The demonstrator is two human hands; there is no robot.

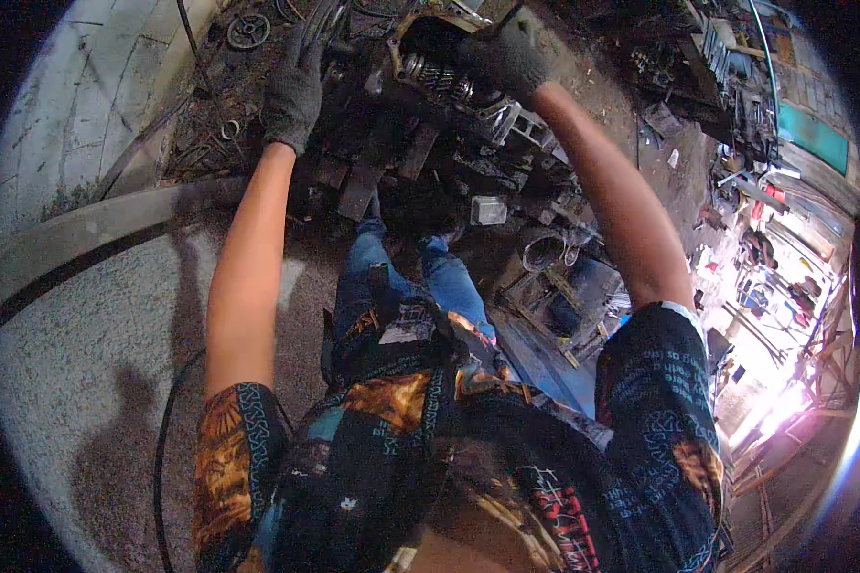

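A metal gear housing point(395, 59) stands open at the top middle, with toothed gears point(433, 74) on a shaft inside it. My right hand point(512, 59), in a dark grey knit glove, is over the housing's right upper edge. Its fingers are dark and blurred, so what they grip, if anything, cannot be made out. Left of the housing is my left hand point(294, 95) in a matching glove. Its fingers stretch forward beside dark metal parts point(333, 29), and nothing shows in its grasp. Shadow hides the fingertips.
A spoked handwheel point(248, 31) lies at the far left. Below the housing are metal blocks point(360, 191) and a small clear container point(488, 210). A curved concrete edge point(115, 215) runs at left. Tools and scrap point(764, 277) clutter the right; a black hose point(165, 430) lies lower left.
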